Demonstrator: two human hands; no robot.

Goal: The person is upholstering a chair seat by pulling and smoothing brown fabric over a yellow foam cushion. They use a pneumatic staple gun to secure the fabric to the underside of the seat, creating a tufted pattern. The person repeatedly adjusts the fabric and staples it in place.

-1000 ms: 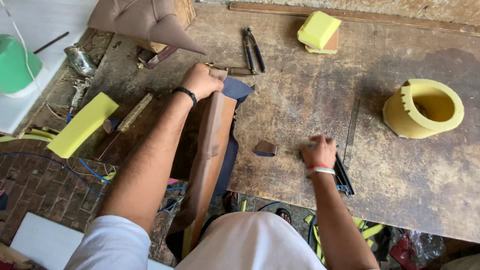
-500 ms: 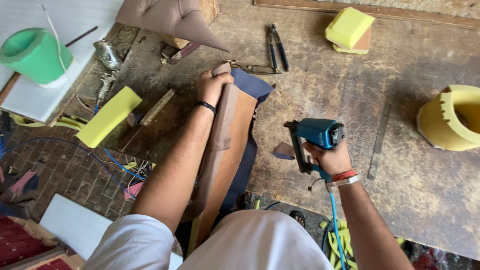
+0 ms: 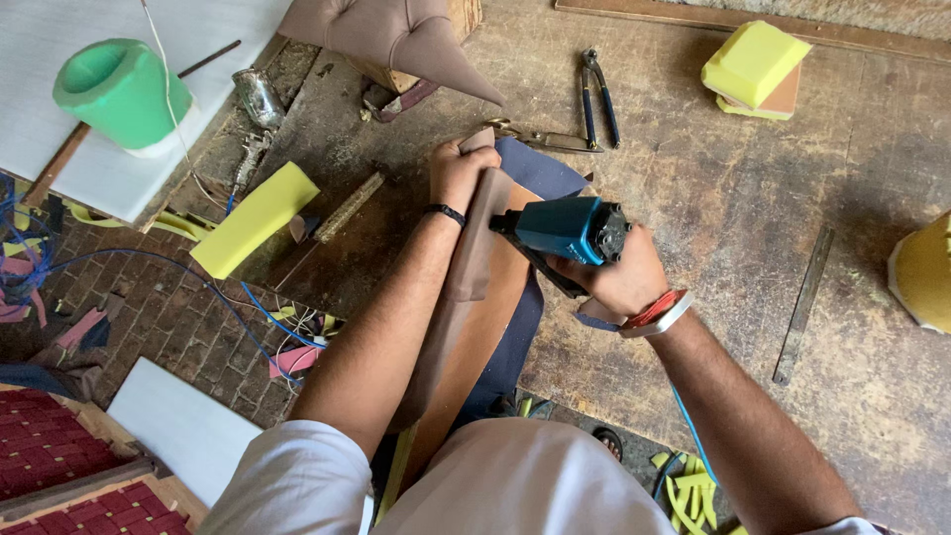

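A long board covered in brown leather-like fabric (image 3: pixel 466 327) leans from my lap onto the worn wooden workbench (image 3: pixel 713 198). My left hand (image 3: pixel 458 173) grips the fabric at the board's far end, pulling it over the edge. My right hand (image 3: pixel 619 277) holds a blue staple gun (image 3: pixel 565 230), its nose against the board's right edge just below my left hand. A dark blue cloth (image 3: pixel 530 168) lies under the board.
Pliers (image 3: pixel 597 94) and scissors (image 3: pixel 540 137) lie beyond the board. Yellow foam blocks (image 3: pixel 755 61) (image 3: pixel 256 220), a yellow foam ring (image 3: pixel 926 272), a flat metal bar (image 3: pixel 804 302), a tufted brown cushion (image 3: pixel 396 35) and a green foam cup shape (image 3: pixel 117 91) surround the work.
My right hand picked up the blue staple gun from the bench and brought it left onto the board's edge. My left hand kept its grip on the fabric.
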